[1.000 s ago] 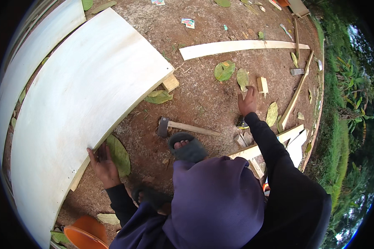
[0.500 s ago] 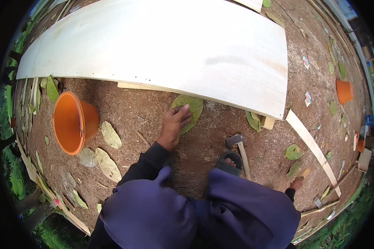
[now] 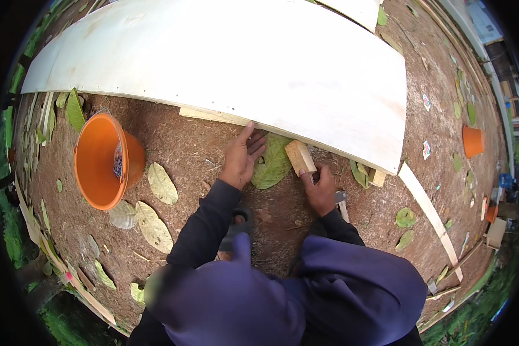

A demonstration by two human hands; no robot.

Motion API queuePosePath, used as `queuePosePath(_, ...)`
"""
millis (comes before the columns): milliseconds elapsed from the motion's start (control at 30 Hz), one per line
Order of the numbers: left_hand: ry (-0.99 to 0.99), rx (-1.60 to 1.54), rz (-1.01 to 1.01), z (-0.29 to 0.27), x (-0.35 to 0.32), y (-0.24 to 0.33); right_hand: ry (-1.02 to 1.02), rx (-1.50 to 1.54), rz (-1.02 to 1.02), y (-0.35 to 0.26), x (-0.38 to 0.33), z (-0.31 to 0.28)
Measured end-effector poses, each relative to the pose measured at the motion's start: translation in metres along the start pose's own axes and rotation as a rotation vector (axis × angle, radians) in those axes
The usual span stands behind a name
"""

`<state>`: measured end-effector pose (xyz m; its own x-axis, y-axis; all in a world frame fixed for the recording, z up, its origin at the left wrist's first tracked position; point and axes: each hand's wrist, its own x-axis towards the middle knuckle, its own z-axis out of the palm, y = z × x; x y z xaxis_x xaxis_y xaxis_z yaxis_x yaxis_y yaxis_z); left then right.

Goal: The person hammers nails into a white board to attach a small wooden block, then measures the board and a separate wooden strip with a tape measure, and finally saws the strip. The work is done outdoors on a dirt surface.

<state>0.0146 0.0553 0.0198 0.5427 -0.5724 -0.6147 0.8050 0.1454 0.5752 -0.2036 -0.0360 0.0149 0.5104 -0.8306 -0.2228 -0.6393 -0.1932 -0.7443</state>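
A large pale plywood sheet (image 3: 242, 69) spreads in front of me, its near edge raised off the dirt. My left hand (image 3: 241, 160) is at that edge, palm partly turned up, fingers apart and thumb tip against or just beside the edge; nothing shows in it. My right hand (image 3: 319, 188) grips a short wooden block (image 3: 300, 157) by its near end, and the block's far end points at the sheet's edge. Between my hands, a big green leaf (image 3: 271, 167) lies on the ground. The hatchet (image 3: 341, 199) is partly hidden behind my right hand and sleeve.
An orange bucket (image 3: 134, 161) with something thin and tangled inside stands at left. Large dry leaves (image 3: 162, 183) lie beside it. A long wooden strip (image 3: 429, 207) stretches across the ground at right. Another wooden block (image 3: 377, 177) sits beneath the sheet's right corner. Farther right is a second orange bucket (image 3: 473, 142).
My right hand has come from low on the right to the sheet's near edge, bringing the wooden block. My left hand has shifted up slightly from the leaf to the edge, its fingers opening.
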Motion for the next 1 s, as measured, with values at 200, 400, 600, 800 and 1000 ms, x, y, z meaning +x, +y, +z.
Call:
queuePosePath(200,-0.006,-0.008,0.026,0.006,0.013,-0.002,0.046,0.016,-0.125,0.009,-0.006,0.024)
queuePosePath(400,0.019,-0.020,0.034,0.005,0.017,-0.006,0.075,-0.009,-0.108,0.001,0.006,0.032)
queuePosePath(600,-0.009,-0.001,0.049,-0.007,0.016,-0.003,0.140,0.121,-0.011,-0.007,0.019,0.062)
queuePosePath(800,0.005,0.139,0.073,-0.011,0.010,-0.002,0.192,0.108,-0.007,-0.011,0.030,0.073)
queuePosePath(1000,0.028,0.176,0.065,-0.003,0.005,-0.027,0.186,0.223,0.047,-0.019,0.040,0.069)
